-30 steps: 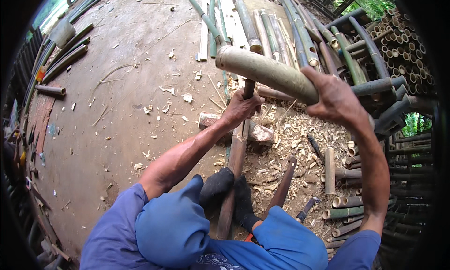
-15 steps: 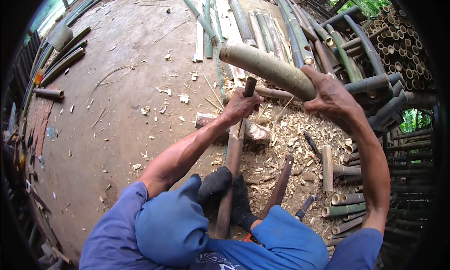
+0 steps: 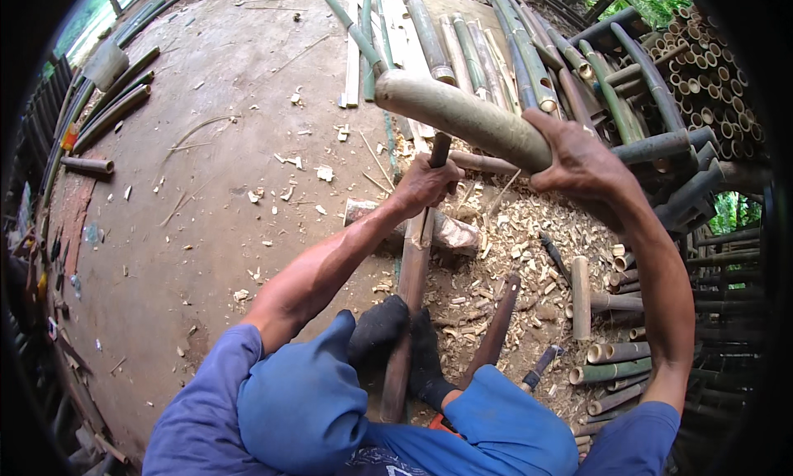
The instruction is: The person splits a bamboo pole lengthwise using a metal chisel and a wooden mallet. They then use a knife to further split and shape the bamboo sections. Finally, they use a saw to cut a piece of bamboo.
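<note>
My left hand (image 3: 427, 184) is closed around a chisel (image 3: 440, 151), whose dark handle sticks up above the fist. The chisel's lower end stands at the cut upper part of a brown bamboo length (image 3: 403, 352). That bamboo slants between my dark-socked feet (image 3: 378, 329) and rests across a short log (image 3: 453, 232). In my right hand (image 3: 582, 158) is a thick, pale wooden club (image 3: 462, 117), gripped at its right end. The club is raised, slanting over the chisel's top, and looks apart from it. My left fist hides the chisel's middle.
Pale wood chips (image 3: 520, 236) cover the ground right of the log. A saw (image 3: 496, 327) and a knife-like tool (image 3: 543, 367) lie near my right knee. Cut bamboo pieces (image 3: 615, 350) line the right side; long poles (image 3: 529, 55) lie ahead, and stacked tubes (image 3: 702, 80) stand far right.
The club has shifted slightly to the left in my right hand. My left hand, the chisel and the brown bamboo have stayed in place.
</note>
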`<act>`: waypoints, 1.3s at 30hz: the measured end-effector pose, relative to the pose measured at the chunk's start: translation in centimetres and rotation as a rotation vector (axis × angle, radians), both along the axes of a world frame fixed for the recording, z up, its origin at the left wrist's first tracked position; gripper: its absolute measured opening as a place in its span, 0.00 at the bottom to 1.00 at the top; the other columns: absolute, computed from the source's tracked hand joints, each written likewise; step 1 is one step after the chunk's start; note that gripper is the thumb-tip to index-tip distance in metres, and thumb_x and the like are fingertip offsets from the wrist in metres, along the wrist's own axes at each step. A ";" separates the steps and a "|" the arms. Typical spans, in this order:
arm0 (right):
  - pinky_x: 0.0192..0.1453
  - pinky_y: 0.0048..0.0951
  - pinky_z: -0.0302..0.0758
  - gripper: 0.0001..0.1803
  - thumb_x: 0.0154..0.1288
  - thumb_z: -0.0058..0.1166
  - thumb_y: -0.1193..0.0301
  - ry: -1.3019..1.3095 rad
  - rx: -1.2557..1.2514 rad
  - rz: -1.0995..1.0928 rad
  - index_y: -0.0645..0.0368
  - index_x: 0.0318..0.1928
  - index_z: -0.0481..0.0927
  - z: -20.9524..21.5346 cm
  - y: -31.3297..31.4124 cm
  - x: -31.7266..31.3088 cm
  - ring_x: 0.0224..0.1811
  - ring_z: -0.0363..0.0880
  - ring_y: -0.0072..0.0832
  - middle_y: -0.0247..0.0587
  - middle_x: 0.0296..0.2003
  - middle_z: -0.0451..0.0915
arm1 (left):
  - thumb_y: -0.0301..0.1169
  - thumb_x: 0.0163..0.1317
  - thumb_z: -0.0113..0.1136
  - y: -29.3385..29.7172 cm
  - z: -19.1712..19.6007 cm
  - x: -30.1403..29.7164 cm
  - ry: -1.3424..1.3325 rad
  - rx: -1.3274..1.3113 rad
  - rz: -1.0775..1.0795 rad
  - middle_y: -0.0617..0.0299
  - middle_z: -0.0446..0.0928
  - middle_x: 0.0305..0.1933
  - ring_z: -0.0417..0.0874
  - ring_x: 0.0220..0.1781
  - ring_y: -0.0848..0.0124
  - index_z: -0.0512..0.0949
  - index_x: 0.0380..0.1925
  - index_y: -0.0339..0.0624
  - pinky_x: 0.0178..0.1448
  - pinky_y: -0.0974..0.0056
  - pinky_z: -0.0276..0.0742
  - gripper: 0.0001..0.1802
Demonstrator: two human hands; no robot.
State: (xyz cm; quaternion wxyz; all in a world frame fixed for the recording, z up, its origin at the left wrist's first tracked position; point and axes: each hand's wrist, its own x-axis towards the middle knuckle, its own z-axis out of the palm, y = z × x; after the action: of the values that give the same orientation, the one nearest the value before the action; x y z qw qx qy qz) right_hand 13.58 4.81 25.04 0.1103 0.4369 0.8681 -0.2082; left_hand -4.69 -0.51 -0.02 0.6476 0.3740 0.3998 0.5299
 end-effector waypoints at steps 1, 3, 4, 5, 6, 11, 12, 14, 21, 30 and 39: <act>0.56 0.48 0.86 0.31 0.54 0.67 0.79 -0.044 0.074 -0.027 0.56 0.59 0.72 0.7 -0.2 0.1 0.43 0.85 0.39 0.49 0.44 0.83 | 0.34 0.68 0.64 -0.3 -0.3 0.2 0.008 -0.004 0.004 0.65 0.77 0.19 0.70 0.14 0.81 0.80 0.25 0.41 0.15 0.71 0.62 0.12; 0.53 0.40 0.87 0.30 0.53 0.66 0.82 0.060 0.214 -0.084 0.56 0.57 0.73 2.1 -0.1 0.4 0.44 0.84 0.34 0.48 0.46 0.81 | 0.34 0.67 0.64 -0.6 -0.5 0.2 -0.001 -0.033 0.002 0.65 0.77 0.19 0.70 0.14 0.81 0.80 0.26 0.42 0.15 0.71 0.62 0.12; 0.57 0.40 0.85 0.31 0.52 0.68 0.78 0.192 0.100 -0.114 0.57 0.59 0.74 3.9 0.2 0.5 0.48 0.82 0.35 0.47 0.47 0.80 | 0.34 0.67 0.65 -0.4 0.2 0.3 -0.014 -0.036 -0.003 0.65 0.78 0.19 0.70 0.14 0.81 0.80 0.26 0.42 0.15 0.71 0.62 0.12; 0.57 0.40 0.84 0.31 0.53 0.70 0.73 0.318 0.200 -0.029 0.58 0.59 0.75 5.0 1.3 1.0 0.48 0.82 0.37 0.47 0.47 0.80 | 0.38 0.69 0.67 -0.5 0.6 0.1 0.034 -0.031 -0.015 0.70 0.73 0.20 0.65 0.16 0.83 0.75 0.22 0.46 0.18 0.71 0.57 0.17; 0.56 0.40 0.84 0.32 0.53 0.72 0.68 0.442 0.299 0.062 0.59 0.58 0.75 6.0 2.4 1.6 0.48 0.82 0.38 0.47 0.46 0.80 | 0.38 0.68 0.67 -0.5 0.9 0.2 0.031 -0.023 -0.017 0.70 0.73 0.20 0.65 0.16 0.83 0.76 0.22 0.46 0.18 0.71 0.57 0.17; 0.52 0.41 0.85 0.39 0.54 0.73 0.58 0.740 0.218 -0.330 0.65 0.62 0.73 3.2 2.3 3.0 0.45 0.86 0.40 0.51 0.48 0.83 | 0.38 0.68 0.67 -0.6 0.1 0.5 0.056 -0.012 -0.004 0.69 0.75 0.21 0.66 0.16 0.83 0.76 0.23 0.47 0.17 0.71 0.57 0.16; 0.53 0.45 0.85 0.36 0.54 0.70 0.65 0.550 0.238 -0.170 0.64 0.62 0.72 1.6 1.8 3.3 0.46 0.86 0.42 0.53 0.50 0.83 | 0.38 0.68 0.67 -0.3 0.3 0.9 0.067 0.002 0.000 0.69 0.75 0.21 0.65 0.16 0.83 0.76 0.23 0.47 0.17 0.71 0.57 0.16; 0.64 0.53 0.80 0.32 0.52 0.67 0.78 -0.157 0.074 -0.059 0.55 0.59 0.73 0.3 -0.9 1.3 0.49 0.85 0.48 0.51 0.54 0.83 | 0.38 0.67 0.68 -0.6 0.6 0.5 0.046 -0.015 -0.002 0.69 0.74 0.20 0.67 0.16 0.82 0.76 0.23 0.47 0.17 0.70 0.60 0.16; 0.56 0.39 0.84 0.32 0.51 0.70 0.71 0.353 0.196 -0.060 0.63 0.58 0.75 4.1 2.6 1.7 0.47 0.83 0.32 0.47 0.47 0.80 | 0.36 0.66 0.66 -0.6 0.1 -0.1 0.052 -0.001 0.000 0.68 0.75 0.20 0.70 0.16 0.81 0.77 0.23 0.45 0.17 0.71 0.64 0.14; 0.57 0.42 0.86 0.33 0.52 0.75 0.67 -0.096 0.141 0.034 0.59 0.56 0.70 -1.3 -0.6 1.3 0.46 0.86 0.41 0.51 0.42 0.84 | 0.35 0.65 0.65 -0.5 0.4 0.2 0.099 0.033 -0.028 0.67 0.77 0.20 0.72 0.17 0.81 0.80 0.23 0.42 0.20 0.71 0.66 0.13; 0.54 0.45 0.82 0.35 0.48 0.71 0.64 0.510 0.299 -0.110 0.60 0.56 0.71 3.1 2.6 2.0 0.49 0.82 0.39 0.49 0.48 0.80 | 0.36 0.67 0.67 -0.5 -0.1 0.5 0.053 0.017 -0.012 0.68 0.74 0.19 0.68 0.15 0.82 0.75 0.23 0.46 0.17 0.71 0.61 0.15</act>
State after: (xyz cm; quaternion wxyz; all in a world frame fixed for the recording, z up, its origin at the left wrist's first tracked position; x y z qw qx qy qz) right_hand 15.59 7.36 28.10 -0.1885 0.4285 0.8637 -0.1866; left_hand -4.24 -0.98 -0.12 0.6366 0.3957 0.4100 0.5196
